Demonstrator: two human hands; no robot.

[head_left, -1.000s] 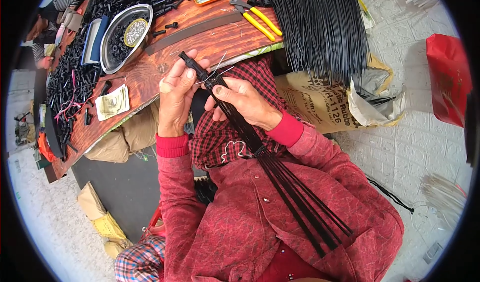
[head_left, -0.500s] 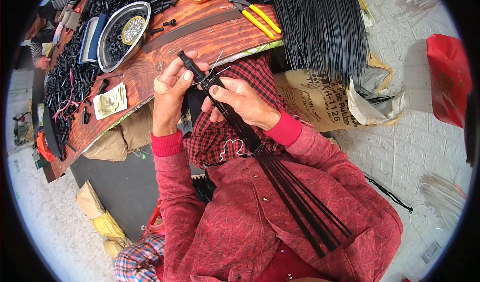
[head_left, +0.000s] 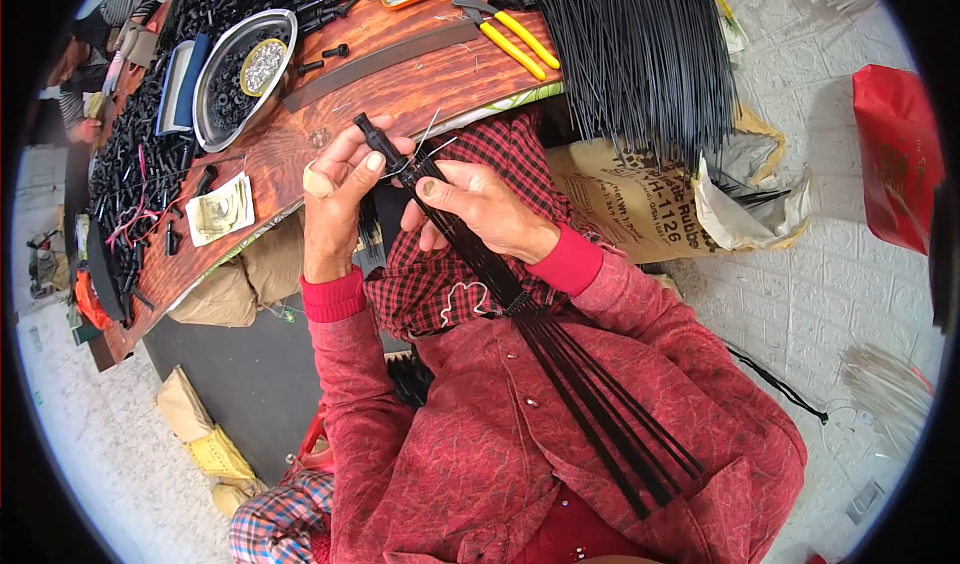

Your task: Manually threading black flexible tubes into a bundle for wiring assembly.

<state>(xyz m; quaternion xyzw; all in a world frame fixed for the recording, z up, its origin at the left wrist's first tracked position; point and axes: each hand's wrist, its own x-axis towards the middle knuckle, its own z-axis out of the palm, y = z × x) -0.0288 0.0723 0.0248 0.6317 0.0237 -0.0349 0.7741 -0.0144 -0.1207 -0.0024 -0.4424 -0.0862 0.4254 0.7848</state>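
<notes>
My left hand [head_left: 343, 176] is closed around a short black ribbed plastic fitting [head_left: 381, 142], its thumb pressed along the side. Out of the fitting's lower end runs a bundle of thin black rods [head_left: 470, 244], which slants across my lap and fans out over my jacket. A small black band gathers the rods about midway. My right hand [head_left: 482, 204] grips the bundle just below the fitting, thumb on top. Between the hands a thin pale wire [head_left: 436, 144] crosses the joint, with two loose ends sticking up. A pale bandage wraps one left finger.
On the wooden table [head_left: 290, 149] are pliers with yellow handles [head_left: 515, 39], a flat dark metal bar [head_left: 380, 64], a metal tray [head_left: 207, 114] and heaped black fittings [head_left: 130, 179]. Long black rods [head_left: 640, 54] hang over its edge. A brown sack [head_left: 620, 194] stands right. Another person [head_left: 105, 34] sits far left.
The fitting has tipped slightly and more of its narrow top shows above my left fingers. The wire ends have shifted a little. Both hands keep their holds.
</notes>
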